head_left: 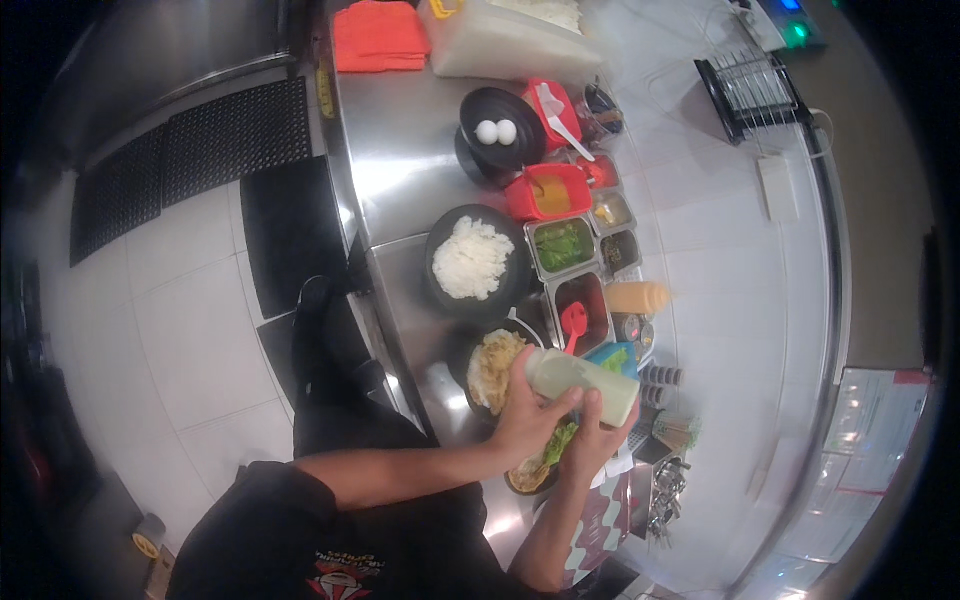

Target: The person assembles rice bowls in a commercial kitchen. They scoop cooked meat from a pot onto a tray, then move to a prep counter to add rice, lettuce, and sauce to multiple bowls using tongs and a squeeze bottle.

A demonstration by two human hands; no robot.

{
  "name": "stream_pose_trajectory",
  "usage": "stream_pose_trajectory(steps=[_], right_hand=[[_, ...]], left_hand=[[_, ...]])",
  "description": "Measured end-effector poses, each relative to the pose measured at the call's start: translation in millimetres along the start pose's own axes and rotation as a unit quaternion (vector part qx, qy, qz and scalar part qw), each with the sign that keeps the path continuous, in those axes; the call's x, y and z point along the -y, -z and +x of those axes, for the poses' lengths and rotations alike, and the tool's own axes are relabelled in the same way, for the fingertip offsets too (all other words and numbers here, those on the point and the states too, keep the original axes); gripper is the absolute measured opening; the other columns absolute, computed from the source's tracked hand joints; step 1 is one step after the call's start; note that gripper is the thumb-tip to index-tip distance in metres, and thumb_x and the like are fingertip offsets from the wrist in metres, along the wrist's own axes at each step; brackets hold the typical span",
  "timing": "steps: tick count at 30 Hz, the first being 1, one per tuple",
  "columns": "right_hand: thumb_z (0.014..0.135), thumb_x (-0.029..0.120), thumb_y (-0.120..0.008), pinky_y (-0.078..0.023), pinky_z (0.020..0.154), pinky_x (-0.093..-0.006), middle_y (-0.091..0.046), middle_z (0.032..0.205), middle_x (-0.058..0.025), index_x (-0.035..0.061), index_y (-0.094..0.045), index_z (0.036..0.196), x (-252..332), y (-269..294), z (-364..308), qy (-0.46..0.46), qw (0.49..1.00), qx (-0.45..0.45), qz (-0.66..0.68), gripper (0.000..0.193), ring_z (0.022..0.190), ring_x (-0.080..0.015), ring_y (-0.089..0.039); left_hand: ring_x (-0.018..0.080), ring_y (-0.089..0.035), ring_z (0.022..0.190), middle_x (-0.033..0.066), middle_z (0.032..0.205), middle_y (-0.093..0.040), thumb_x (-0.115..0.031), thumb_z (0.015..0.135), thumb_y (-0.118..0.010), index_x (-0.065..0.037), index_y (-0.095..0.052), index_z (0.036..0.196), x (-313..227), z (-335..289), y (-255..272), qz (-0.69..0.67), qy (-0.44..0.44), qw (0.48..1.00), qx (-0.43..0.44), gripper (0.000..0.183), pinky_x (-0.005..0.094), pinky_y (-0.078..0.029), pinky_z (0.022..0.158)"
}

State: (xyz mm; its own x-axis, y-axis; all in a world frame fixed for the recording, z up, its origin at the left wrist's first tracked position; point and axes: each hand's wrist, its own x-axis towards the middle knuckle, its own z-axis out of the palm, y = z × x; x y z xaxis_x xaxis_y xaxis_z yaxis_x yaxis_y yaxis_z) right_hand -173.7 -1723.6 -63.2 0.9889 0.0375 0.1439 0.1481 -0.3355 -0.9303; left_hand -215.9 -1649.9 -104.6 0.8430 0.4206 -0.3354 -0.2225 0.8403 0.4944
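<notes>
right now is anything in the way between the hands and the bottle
Nothing visible is: the left hand and the right hand both grip the pale bottle directly. The red spoon nearby shows just beyond it, not between.

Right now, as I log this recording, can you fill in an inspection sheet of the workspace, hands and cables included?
Surface: stainless-steel counter, showing bright glare.
Things in hand: translucent bottle with pale contents, tilted.
Nearby food: white rice in a dark bowl; browned, egg-like food beside the left hand.
Clutter: orange-red folded cloth, red ladle in a metal pan, yellow-orange squeeze bottle.
Hands: left hand and right hand both grip the translucent bottle.
Cables: white cable beside a wire rack.
Surroundings: pale floor tiles, black perforated mat.
</notes>
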Motion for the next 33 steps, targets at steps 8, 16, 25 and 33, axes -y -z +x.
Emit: stream_pose_trajectory(steps=[8,16,25,33], right_hand=[[0.09,0.015,-0.076,-0.048,0.097,-0.0341,-0.055,0.129,-0.0174,-0.0042,-0.035,0.143,8,-10,5,0.015,0.999,0.014,-0.05,0.069,0.114,-0.0234,-0.057],[0.091,0.013,-0.076,-0.048,0.096,-0.0339,-0.055,0.127,-0.0165,-0.0042,-0.037,0.141,10,-14,5,0.037,0.997,0.028,-0.054,0.066,0.112,-0.0226,-0.057],[0.09,0.02,-0.078,-0.049,0.096,-0.035,-0.054,0.127,-0.0171,-0.0039,-0.037,0.14,2,-10,13,0.062,0.995,0.022,-0.071,0.069,0.113,-0.0228,-0.057],[0.089,0.019,-0.078,-0.049,0.096,-0.0366,-0.053,0.129,-0.0171,-0.0026,-0.04,0.139,5,0,21,0.076,0.995,-0.036,-0.05,0.066,0.114,-0.0244,-0.056]], left_hand=[[0.0254,-0.051,0.128,0.0195,0.14,-0.041,-0.022,0.093,-0.075,-0.001,-0.007,0.153,1,8,4,0.042,-0.02,0.998,-0.034,0.093,0.0364,-0.047,0.104],[0.0247,-0.05,0.128,0.0192,0.14,-0.04,-0.022,0.094,-0.073,-0.001,-0.005,0.153,-10,2,3,0.007,0.01,0.999,-0.039,0.091,0.0356,-0.047,0.103],[0.025,-0.049,0.128,0.0182,0.14,-0.04,-0.021,0.093,-0.074,-0.002,-0.007,0.152,8,12,4,0.052,-0.023,0.998,-0.03,0.091,0.0356,-0.048,0.102],[0.0248,-0.048,0.13,0.0178,0.142,-0.037,-0.016,0.094,-0.072,-0.005,-0.005,0.152,2,20,-12,0.108,0.016,0.994,0.005,0.089,0.036,-0.047,0.104]])
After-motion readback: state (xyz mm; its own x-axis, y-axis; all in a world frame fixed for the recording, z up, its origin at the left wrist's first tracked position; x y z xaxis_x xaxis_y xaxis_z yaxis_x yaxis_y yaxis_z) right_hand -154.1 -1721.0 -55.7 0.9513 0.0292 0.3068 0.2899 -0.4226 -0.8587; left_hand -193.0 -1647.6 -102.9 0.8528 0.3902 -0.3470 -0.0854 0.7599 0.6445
